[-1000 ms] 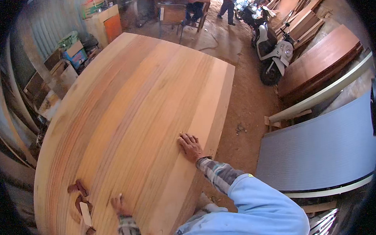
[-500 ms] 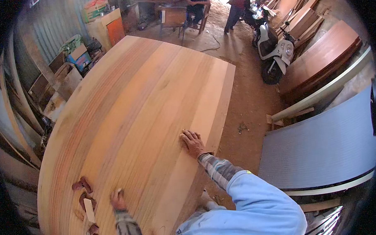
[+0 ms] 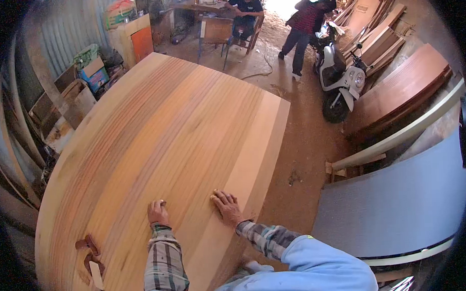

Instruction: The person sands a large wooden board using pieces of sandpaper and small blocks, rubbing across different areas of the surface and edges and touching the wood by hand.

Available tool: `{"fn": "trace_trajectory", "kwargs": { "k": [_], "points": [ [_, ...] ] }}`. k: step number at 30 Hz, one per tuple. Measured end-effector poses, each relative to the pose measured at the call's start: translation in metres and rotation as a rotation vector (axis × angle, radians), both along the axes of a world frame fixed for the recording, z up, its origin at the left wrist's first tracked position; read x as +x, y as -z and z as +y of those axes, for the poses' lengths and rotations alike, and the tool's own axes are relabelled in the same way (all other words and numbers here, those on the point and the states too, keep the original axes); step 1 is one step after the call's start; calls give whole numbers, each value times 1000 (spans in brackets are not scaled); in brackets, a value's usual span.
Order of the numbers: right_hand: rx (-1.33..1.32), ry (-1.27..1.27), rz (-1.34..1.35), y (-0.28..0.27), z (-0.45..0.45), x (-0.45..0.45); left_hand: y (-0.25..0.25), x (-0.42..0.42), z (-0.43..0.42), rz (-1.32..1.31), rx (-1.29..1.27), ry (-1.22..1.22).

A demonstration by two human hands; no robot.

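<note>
A broad panel of glued wooden boards [image 3: 191,126] stretches in front of me, its stripes running from pale to reddish brown. My left hand [image 3: 158,214] rests on its middle with the fingers curled in; a small dark bit shows at the fingertips, too small to name. To the right, my right hand [image 3: 226,207] lies palm down on the panel, fingers extended and slightly apart. Curled reddish-brown scraps [image 3: 88,244] lie at the lower left of the panel, beside a pale strip [image 3: 96,276].
A white scooter [image 3: 343,80] stands at the right, near leaning brown panels [image 3: 400,86] and a large grey-blue sheet [image 3: 389,201]. Beyond the panel, one person [image 3: 246,14] sits by a table and another person [image 3: 308,25] stands. A cable [image 3: 263,67] crosses the floor.
My left hand has moved forward and to the right over the panel. My right hand has come back slightly to the left. The view has tilted up, and the standing person has shifted.
</note>
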State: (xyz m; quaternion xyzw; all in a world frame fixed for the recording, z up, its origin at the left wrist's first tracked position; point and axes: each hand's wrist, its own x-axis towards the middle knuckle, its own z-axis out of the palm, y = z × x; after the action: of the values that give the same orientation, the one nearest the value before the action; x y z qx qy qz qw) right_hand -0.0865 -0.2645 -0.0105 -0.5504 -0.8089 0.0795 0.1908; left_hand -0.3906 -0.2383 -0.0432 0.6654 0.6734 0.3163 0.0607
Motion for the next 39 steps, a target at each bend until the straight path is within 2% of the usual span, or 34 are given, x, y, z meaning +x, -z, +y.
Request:
{"fn": "trace_trajectory", "kwargs": {
  "k": [2, 3, 5, 6, 7, 8, 9, 11, 12, 13, 14, 15, 16, 17, 19, 21, 24, 26, 29, 32, 33, 35, 36, 37, 38, 39],
  "points": [
    [-7, -69, 52, -2, 21, 21, -10, -3, -13, 47, -11, -5],
    [-34, -22, 10, 2, 47, 36, -6, -12, -31, 118, -20, -30],
    [-18, 100, -85, 18, 107, 63, 35, -64, -84, 256, 65, -2],
    [27, 178, -148, 22, 144, 81, 29, -79, -110, 267, 56, -9],
    [89, 187, -89, 18, 173, 92, 18, -93, -131, 276, 40, -14],
    [139, 187, -32, 16, 198, 98, 46, -109, -134, 287, 3, -19],
    [143, 164, -88, 19, 212, 97, 78, -122, -144, 224, -78, -41],
    [148, 138, -145, 16, 215, 90, 10, -75, -145, 293, -136, -124],
    [151, 145, -156, 13, 215, 87, -3, -55, -114, 352, -95, -1],
    [96, 156, -127, 5, 215, 84, 4, -25, -86, 192, -169, -137],
    [54, 179, -102, -4, 214, 81, 27, -5, -49, 275, -148, -177],
    [56, 181, -108, -7, 211, 80, -2, 23, -1, 153, -81, 9],
    [64, 188, -115, -11, 207, 79, 21, 47, 40, 245, -66, 40],
    [49, 181, -112, -12, 202, 78, 32, 79, 79, 210, 9, -45],
    [64, 190, -126, -13, 210, 78, 2, 121, 159, 88, 93, 81],
    [58, 179, -117, -14, 209, 82, -8, 142, 189, -46, 17, 92],
    [71, 147, -109, -5, 214, 91, 2, 100, 137, -56, 97, 116],
    [76, 152, -97, 0, 215, 90, -3, 54, 58, 13, -63, -19],
    [28, 163, -102, -13, 213, 83, -31, -6, -34, 34, -155, -53],
    [-7, 166, -98, -15, 215, 80, -30, -7, -38, 50, -89, -79],
    [-13, 166, -103, -14, 216, 81, -26, 4, -27, 142, -196, -104],
    [20, 143, -119, -11, 217, 83, 1, 43, 26, 234, -162, -73],
    [20, 145, -126, -9, 218, 83, 30, 71, 63, 214, -13, -100],
    [27, 150, -123, -4, 218, 84, 6, 99, 122, 208, 57, 56],
    [37, 153, -120, -1, 218, 85, -9, 136, 166, -53, -282, 6],
    [43, 151, -128, 0, 220, 87, -14, 159, 209, -66, -183, 110]
  ]
}}
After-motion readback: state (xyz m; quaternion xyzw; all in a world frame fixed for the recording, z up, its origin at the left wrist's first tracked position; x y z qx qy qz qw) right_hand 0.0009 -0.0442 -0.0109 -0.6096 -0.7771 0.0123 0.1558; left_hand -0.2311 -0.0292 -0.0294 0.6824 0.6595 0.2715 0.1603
